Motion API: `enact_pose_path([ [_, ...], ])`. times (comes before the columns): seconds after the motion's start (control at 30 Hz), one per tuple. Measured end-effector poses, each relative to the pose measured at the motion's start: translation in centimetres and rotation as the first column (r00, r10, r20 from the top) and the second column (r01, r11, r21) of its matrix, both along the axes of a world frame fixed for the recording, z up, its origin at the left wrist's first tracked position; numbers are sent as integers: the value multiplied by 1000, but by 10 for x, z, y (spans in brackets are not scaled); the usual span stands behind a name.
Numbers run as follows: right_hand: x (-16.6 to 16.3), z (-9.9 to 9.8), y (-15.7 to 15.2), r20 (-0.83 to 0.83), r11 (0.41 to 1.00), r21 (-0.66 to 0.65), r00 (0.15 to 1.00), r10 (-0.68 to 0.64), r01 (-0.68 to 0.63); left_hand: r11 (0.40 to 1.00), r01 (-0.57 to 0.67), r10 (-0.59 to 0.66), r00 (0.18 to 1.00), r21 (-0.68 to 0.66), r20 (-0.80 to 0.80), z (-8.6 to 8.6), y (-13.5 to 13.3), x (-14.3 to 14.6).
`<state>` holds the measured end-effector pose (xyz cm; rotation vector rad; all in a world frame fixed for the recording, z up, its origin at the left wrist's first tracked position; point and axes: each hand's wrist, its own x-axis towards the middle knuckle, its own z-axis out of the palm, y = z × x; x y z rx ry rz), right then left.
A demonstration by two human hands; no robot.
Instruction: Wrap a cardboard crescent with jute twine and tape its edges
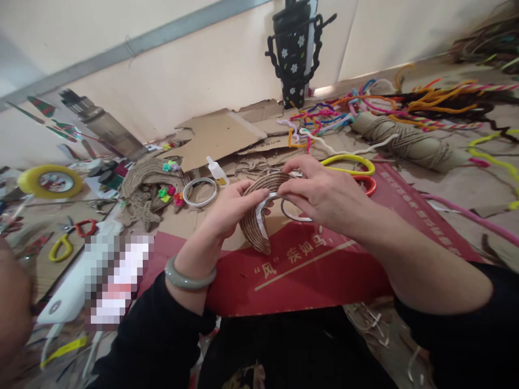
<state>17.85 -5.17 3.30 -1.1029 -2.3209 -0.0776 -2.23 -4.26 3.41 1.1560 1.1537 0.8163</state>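
A crescent of coiled brown jute rope (252, 229), with a white strip along its inner curve, is held up above a red printed cardboard sheet (284, 294). My left hand (229, 210) grips its left side, thumb on the front. At its upper right end, the fingers of my right hand (324, 189) pinch the rim near the white strip. Below that hand a ring-shaped roll (298, 218) is partly hidden. Scissors with yellow and red handles (367, 166) lie just behind my right hand. Left of the crescent are a white tape roll (200, 193) and a small glue bottle (218, 172).
A larger rope crescent with pompom flowers (152, 178) and a rope star (144, 215) lie at left. Farther left are yellow tape (51, 181), more scissors (67, 246) and another person's arm (14, 302). A tumbler (292, 59), twine roll (405, 143) and coloured pipe cleaners (324, 120) stand or lie behind.
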Motion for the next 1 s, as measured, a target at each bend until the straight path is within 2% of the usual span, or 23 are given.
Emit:
enact_pose_path([
  [0.47, -5, 3, -3, 46, 994, -87, 997, -59, 63, 1000, -11, 11, 999, 15, -32, -3, 0, 3],
  [1.0, -3, 1, -2, -28, 998, -47, 999, -33, 32, 994, -81, 86, 994, 78, -65, -6, -2, 5],
])
